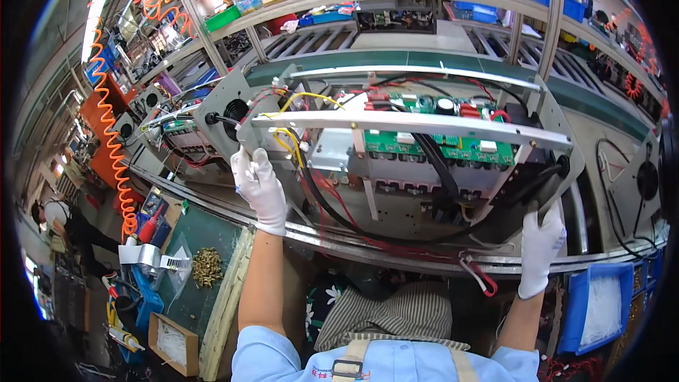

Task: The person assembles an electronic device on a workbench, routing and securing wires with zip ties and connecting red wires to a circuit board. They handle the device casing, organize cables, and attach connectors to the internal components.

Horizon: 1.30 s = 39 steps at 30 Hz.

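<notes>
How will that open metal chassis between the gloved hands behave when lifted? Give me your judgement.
The metal chassis looks stiff, with long rails joining its end plates. It is probably fairly heavy, since a green circuit board and other parts fill it. The black cable sagging along its near side would likely flop and could snag.

Open sheet-metal elec. chassis (424,127), upright, lengthwise L–R, just behind metal rail (212,205). Silver crossbars, grey end plate (564,119) at R. Green PCB (458,152) inside w/ wht. & red comps. Yellow wires (286,138) at L; thick blk. cable (396,240) sags across front.
</notes>
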Each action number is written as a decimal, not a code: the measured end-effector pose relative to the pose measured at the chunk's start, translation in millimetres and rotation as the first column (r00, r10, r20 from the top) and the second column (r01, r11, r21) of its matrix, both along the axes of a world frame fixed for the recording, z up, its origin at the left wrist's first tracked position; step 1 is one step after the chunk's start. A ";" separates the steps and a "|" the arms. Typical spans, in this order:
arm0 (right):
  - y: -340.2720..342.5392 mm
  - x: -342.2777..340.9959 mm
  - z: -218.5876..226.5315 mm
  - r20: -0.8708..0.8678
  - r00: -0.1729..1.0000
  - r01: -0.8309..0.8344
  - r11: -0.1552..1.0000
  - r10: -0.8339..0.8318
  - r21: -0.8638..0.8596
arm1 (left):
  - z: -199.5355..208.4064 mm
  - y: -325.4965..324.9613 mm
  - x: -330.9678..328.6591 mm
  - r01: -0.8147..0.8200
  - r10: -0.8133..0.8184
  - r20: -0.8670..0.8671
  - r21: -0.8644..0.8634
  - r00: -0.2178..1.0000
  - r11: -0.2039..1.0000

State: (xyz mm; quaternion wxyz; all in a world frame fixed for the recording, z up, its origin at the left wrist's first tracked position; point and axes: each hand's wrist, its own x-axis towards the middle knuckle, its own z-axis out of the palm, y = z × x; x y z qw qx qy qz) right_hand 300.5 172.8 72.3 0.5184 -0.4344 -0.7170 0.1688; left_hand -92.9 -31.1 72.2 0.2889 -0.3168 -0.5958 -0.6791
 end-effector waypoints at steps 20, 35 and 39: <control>-78.4 -88.3 -10.8 -0.197 0.850 -0.509 0.858 0.488 -0.067 | -32.5 -36.4 124.9 0.495 -0.482 0.149 -0.432 0.864 0.754; -79.5 -130.6 -33.0 -0.015 0.815 -0.577 0.814 0.579 0.065 | -17.6 20.2 134.8 0.809 -0.667 0.586 0.033 0.460 0.588; -64.5 -126.4 -9.3 0.054 0.711 -0.702 0.712 0.701 -0.014 | -26.3 23.3 130.5 0.709 -0.628 0.668 0.210 0.399 0.674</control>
